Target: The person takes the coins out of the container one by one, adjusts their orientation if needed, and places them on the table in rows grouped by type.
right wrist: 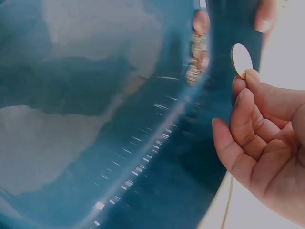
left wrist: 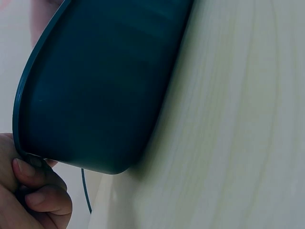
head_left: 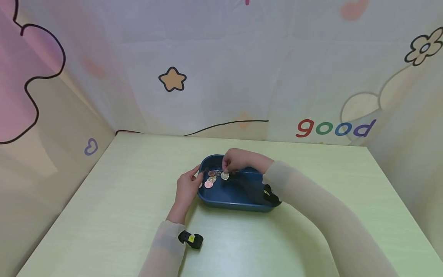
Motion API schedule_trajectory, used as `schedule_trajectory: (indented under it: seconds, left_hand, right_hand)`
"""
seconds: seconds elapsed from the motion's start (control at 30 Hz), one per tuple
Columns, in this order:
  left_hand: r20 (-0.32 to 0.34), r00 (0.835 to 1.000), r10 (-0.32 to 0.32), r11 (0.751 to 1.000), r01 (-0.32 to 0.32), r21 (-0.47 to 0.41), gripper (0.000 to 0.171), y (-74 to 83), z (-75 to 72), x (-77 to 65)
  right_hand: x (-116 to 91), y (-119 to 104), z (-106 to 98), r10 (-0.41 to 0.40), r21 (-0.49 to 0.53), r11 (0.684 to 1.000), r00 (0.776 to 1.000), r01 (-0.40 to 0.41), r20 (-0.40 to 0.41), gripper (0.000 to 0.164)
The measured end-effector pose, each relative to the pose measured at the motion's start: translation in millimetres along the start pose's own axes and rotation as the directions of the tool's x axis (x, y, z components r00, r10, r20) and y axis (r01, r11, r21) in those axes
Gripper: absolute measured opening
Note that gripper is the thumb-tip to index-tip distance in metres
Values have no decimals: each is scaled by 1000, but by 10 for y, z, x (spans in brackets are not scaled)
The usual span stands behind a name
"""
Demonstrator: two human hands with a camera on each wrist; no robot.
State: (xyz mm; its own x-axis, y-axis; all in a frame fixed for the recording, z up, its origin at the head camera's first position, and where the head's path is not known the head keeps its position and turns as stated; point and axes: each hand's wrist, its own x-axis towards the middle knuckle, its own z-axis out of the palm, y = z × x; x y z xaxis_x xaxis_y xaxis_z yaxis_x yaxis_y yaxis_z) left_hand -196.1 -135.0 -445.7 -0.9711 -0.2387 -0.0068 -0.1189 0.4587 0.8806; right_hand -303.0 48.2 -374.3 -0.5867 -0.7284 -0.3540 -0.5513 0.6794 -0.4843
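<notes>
A dark blue tray [head_left: 238,202] with raised walls stands on the table. My left hand [head_left: 187,187] grips its left end, with the thumb over the rim and curled fingers [left wrist: 45,198] against the outside wall. Between thumb and forefinger, my right hand [head_left: 237,159] pinches a round coin [right wrist: 241,60] by its edge, above the tray's left part. Several coins [head_left: 209,184], silver and copper-coloured, lie together at the left end of the tray floor. They show in the right wrist view as a small overlapping row of coins [right wrist: 198,47].
The pale wood-grain table [head_left: 121,215] spreads around the tray. Behind it hangs a printed cloth [head_left: 221,84] with a star and the word "good". Black camera bands sit on both wrists, the right one close to the tray's right end.
</notes>
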Motion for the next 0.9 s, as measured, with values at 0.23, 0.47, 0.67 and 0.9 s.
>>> schedule_trajectory:
  seconds: [0.23,0.47,0.67,0.9]
  left_hand:
    - [-1,1000,0,1000,0,6,41,13,-6,-6]
    - [-8,1000,14,1000,-14,6,41,15,-11,-8]
    - [-8,1000,15,1000,-15,6,41,16,-15,-12]
    - [-1,1000,15,1000,-15,-2,41,17,-10,-15]
  right_hand:
    - [-303,-7,-235,-21,28,999,997,23,-71,10]
    - [-624,128,-333,-6,70,997,992,14,-125,10]
    - [-844,242,-327,47,114,993,990,-32,-134,11]
    - [-1040,340,-300,79,126,990,986,-60,-150,12]
